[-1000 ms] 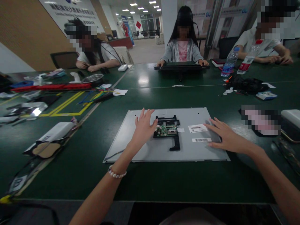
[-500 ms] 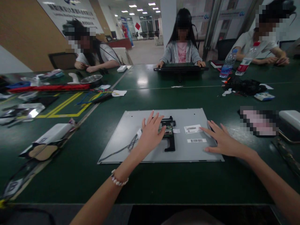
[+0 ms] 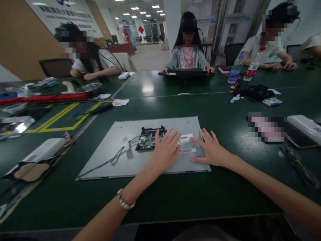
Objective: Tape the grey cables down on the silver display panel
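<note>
A flat silver-grey display panel [image 3: 100, 144] lies on the green table, its back facing up. On it sit a green circuit board [image 3: 145, 142] in a black frame and two white labels, one with a barcode [image 3: 188, 150]. Grey cables [image 3: 116, 157] run from the board to the panel's near left corner, with a piece of white tape over them. My left hand [image 3: 167, 145], fingers spread, lies over the frame's right part and hides it. At the panel's right edge is my right hand [image 3: 213, 149], its fingers stretched across the edge near the labels. Neither hand grasps anything.
Across the table a person holds a black monitor [image 3: 185, 73]. A phone [image 3: 268, 127], a white case [image 3: 306, 125] and glasses [image 3: 298, 164] are at the right. Two bottles [image 3: 235, 68] stand further back. A white box-like item [image 3: 47, 149] and cables lie left.
The panel has slid left across the table, and my right hand has gone left with it. My left hand now covers the frame's right part, leaving more of the board showing.
</note>
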Tool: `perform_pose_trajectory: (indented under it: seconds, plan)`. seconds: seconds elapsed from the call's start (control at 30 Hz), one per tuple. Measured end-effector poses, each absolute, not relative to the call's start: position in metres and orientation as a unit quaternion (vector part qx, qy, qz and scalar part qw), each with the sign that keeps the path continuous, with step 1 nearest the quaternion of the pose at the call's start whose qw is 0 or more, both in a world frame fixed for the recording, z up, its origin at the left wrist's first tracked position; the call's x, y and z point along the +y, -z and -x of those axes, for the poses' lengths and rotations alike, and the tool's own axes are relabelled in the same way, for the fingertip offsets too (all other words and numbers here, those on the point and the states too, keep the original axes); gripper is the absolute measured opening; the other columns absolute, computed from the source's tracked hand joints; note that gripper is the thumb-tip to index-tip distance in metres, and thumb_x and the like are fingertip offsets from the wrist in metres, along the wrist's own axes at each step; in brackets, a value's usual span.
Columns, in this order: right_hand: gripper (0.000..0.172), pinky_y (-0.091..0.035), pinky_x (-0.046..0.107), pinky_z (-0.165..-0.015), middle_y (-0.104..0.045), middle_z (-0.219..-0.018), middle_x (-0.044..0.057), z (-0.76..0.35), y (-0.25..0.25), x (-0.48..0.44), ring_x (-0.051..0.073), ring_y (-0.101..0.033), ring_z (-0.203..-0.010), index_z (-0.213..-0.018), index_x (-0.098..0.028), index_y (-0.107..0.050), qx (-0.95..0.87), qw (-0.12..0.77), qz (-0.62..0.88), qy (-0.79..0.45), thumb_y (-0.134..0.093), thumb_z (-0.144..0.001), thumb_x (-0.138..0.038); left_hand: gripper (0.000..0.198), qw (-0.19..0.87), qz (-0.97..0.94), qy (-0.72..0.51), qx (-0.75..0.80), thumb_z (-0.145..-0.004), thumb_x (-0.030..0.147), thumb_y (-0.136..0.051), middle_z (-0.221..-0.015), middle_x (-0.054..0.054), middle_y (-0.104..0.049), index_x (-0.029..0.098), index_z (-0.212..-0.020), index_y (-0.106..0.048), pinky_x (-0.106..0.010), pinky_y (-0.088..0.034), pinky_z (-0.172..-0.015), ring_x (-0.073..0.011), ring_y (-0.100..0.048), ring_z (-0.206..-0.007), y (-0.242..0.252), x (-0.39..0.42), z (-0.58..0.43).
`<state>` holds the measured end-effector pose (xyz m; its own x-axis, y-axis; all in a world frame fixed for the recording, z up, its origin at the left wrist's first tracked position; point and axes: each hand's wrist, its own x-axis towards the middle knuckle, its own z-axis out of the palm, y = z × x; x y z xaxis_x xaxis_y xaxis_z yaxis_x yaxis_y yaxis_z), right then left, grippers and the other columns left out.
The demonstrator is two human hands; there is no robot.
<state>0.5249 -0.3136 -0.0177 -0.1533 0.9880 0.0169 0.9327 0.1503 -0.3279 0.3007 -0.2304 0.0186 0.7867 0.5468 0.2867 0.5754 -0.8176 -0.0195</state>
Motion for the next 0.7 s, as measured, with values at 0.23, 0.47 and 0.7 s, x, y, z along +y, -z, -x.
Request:
perform_pose_trajectory:
  seconds: [0.23,0.47,0.7]
  plan:
    - [0.092,-0.006,0.060,-0.113,-0.014,-0.159,0.018,-0.500,0.019,-0.295,0.043,-0.001,-0.145,-0.149,-0.024,-0.034,-0.763,0.134,0.620,-0.124,-0.051,-0.076,-0.077,0.037,0.064,0.941,0.124,-0.308,-0.099,0.028,-0.035,-0.138,-0.009,-0.053,0.018,-0.130,-0.052,-0.060,-0.008,-0.115,-0.0255,-0.033,-0.139,-0.016,-0.226,-0.300]
    - [0.088,-0.007,0.057,-0.114,-0.019,-0.158,0.021,-0.465,0.013,-0.282,0.041,-0.006,-0.145,-0.147,-0.019,-0.036,-0.759,0.144,0.624,-0.118,-0.053,-0.078,-0.071,0.046,0.036,0.942,0.089,-0.321,-0.098,0.028,-0.037,-0.142,-0.015,-0.048,0.010,-0.139,-0.042,-0.045,-0.034,-0.108,-0.0258,-0.047,-0.128,-0.006,-0.223,-0.300]
    - [0.086,-0.006,0.054,-0.115,-0.023,-0.154,0.028,-0.439,0.012,-0.273,0.039,-0.006,-0.145,-0.146,-0.007,-0.035,-0.748,0.143,0.640,-0.103,-0.053,-0.082,-0.062,0.048,0.033,0.933,0.068,-0.351,-0.099,0.031,-0.033,-0.140,-0.018,-0.050,0.007,-0.141,-0.039,-0.041,-0.039,-0.104,-0.0255,-0.051,-0.125,-0.004,-0.213,-0.290]
